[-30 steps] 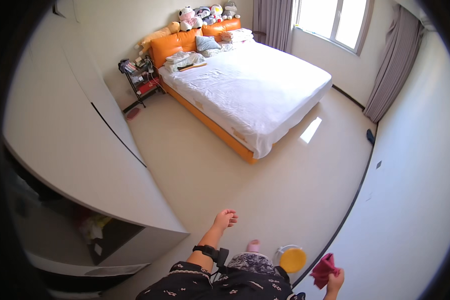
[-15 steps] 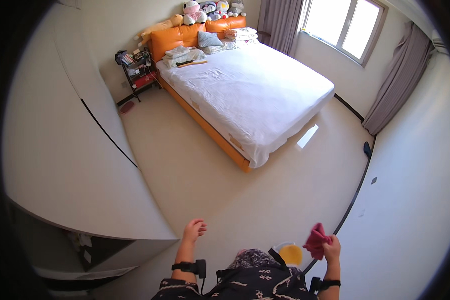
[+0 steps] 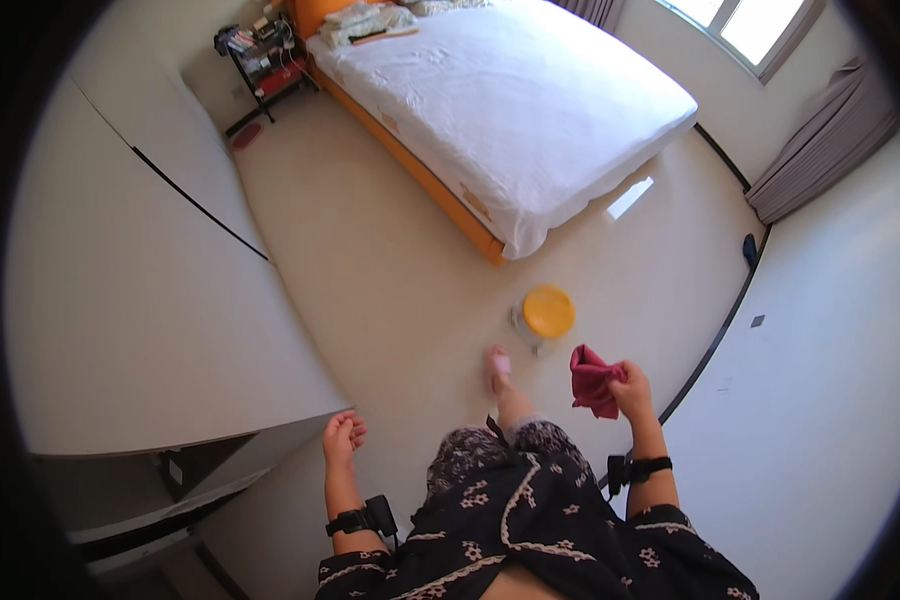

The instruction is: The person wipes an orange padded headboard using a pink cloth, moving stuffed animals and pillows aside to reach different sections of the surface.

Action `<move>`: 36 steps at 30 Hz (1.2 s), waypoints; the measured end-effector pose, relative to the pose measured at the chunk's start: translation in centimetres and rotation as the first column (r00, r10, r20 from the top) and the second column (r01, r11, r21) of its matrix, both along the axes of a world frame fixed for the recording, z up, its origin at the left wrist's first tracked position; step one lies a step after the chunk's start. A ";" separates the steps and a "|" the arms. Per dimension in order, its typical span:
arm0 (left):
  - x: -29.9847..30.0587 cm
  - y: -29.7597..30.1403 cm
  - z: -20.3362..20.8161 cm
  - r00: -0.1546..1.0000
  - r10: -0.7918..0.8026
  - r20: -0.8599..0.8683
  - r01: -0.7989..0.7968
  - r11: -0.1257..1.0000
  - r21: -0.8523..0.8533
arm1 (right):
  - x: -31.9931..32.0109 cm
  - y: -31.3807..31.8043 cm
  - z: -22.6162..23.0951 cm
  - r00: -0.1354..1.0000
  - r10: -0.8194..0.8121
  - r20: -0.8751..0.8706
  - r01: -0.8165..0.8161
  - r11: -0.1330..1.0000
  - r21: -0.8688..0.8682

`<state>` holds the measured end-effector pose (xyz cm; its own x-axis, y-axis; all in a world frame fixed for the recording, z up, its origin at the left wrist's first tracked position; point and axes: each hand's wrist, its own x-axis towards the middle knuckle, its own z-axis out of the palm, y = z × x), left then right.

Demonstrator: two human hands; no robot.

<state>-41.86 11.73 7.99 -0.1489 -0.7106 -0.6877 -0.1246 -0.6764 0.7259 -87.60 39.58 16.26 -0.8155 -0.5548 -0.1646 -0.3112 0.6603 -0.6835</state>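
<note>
My right hand [image 3: 632,390] grips a dark red cloth [image 3: 596,382] that hangs bunched to the left of my fingers. Beyond the cloth, on the floor, stands a low round stool with a yellow seat [image 3: 549,311] and a pale base, slightly blurred. My left hand [image 3: 345,433] is held out near the lower edge of the white wardrobe [image 3: 160,330]; its fingers are loosely curled and carry nothing. One foot in a pink slipper [image 3: 498,366] is stretched forward, just left of the stool.
A bed with a white sheet [image 3: 510,120] and an orange frame stands ahead. A small black shelf rack [image 3: 260,70] is by its head, with a red slipper [image 3: 247,137] nearby. A white wall [image 3: 810,380] runs along the right; a dark shoe [image 3: 750,250] lies against it.
The stool has moved forward and left, away from my body toward the bed. My right hand has carried the cloth forward; one foot has come forward. The view tilts further down.
</note>
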 end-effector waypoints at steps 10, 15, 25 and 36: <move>-1.3 -5.1 3.8 0.966 0.210 0.149 -0.207 0.978 -0.032 | -11.8 -10.9 -2.1 0.993 -0.114 -0.026 0.116 0.987 0.111; -5.4 -11.2 4.9 0.986 0.130 0.105 -0.118 0.986 -0.120 | -17.3 -21.3 -1.3 0.998 -0.030 -0.061 0.031 0.999 0.022; -8.1 -21.6 2.4 0.976 0.193 0.101 -0.193 0.981 -0.010 | -19.0 -34.0 -1.3 0.994 0.105 -0.040 -0.100 0.989 0.105; -12.3 -48.5 6.5 0.999 0.017 0.043 -0.004 0.960 -0.281 | -17.4 -54.0 3.0 0.974 0.171 -0.150 -0.166 0.985 0.047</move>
<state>-54.13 -36.77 14.52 -0.1142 -0.8776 -0.4657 -0.1552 -0.4472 0.8809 -104.98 -14.40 19.31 -0.7276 -0.6828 -0.0662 -0.5192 0.6113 -0.5972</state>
